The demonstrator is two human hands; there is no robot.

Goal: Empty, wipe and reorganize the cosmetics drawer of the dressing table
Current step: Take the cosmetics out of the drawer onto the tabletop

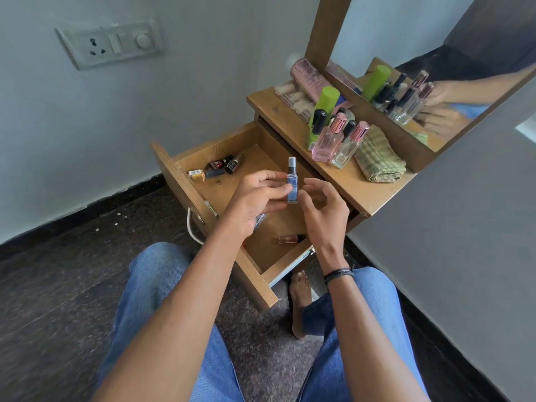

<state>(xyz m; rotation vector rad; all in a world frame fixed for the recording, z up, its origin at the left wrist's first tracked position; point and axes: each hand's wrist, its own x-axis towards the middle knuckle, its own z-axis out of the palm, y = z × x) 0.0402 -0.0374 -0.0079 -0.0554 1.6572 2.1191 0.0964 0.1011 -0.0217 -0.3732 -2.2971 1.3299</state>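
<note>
The wooden drawer (185,181) of the dressing table is pulled out. My left hand (255,198) pinches a slim blue spray bottle (291,181) upright above the drawer. My right hand (322,210) hovers just right of the bottle with loosely curled fingers, holding nothing. Several small nail polish bottles (220,166) lie in the drawer's far left corner. A brown nail polish bottle (288,238) lies near the drawer's right side. A folded green cloth (377,155) rests on the tabletop (342,181).
On the tabletop stand two clear perfume bottles with pink caps (336,143), a green-capped bottle (323,111), a pink tube (309,79) and a palette (293,97). A mirror (435,91) rises behind them. My bare foot (300,303) is under the drawer.
</note>
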